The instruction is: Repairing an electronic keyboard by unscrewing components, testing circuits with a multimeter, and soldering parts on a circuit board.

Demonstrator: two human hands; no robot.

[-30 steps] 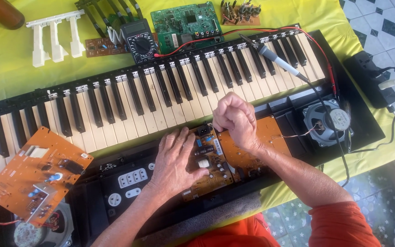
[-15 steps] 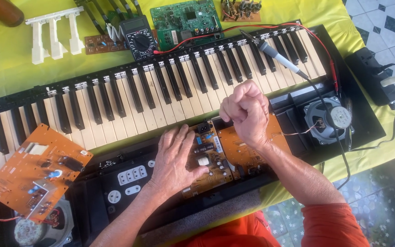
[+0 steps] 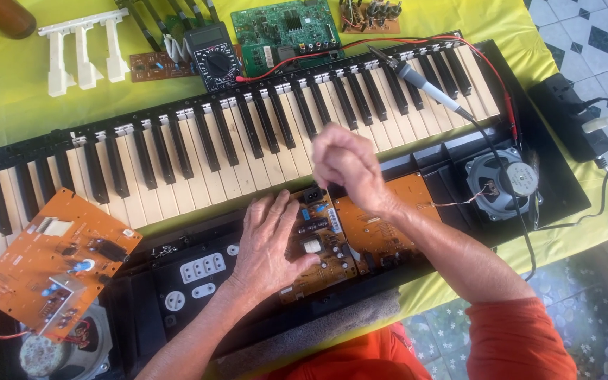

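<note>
While the left hand (image 3: pixel 269 243) lies flat, fingers spread, pinning the orange circuit board (image 3: pixel 321 239) in the opened keyboard's (image 3: pixel 177 162) lower bay, the right hand (image 3: pixel 346 163) hovers clenched and blurred above, contents indiscernible: best keep that board pressed steady.

Tablecloth (image 3: pixel 29 105) is plain bright yellow. Keyboard (image 3: pixel 198 155) has a black case with cream-white and black keys. Orange-brown circuit board (image 3: pixel 54 264) at 8 o'clock, with red wires off its lower corner; two more of the same orange-brown, one (image 3: pixel 318 243) under the left hand (image 3: pixel 269 243) and one (image 3: pixel 374 218) just right of it. Green circuit board (image 3: pixel 286 32) at 12 o'clock, black meter (image 3: pixel 212 60) beside it, red lead (image 3: pixel 388 42) running right. White loose keys (image 3: pixel 82 53) at 11 o'clock. Speaker (image 3: pixel 504 183) at 3 o'clock is grey and silver. Floor tiles (image 3: pixel 585 28) are white with dark blue diamonds. Sleeve (image 3: pixel 518 345) is orange.
</note>
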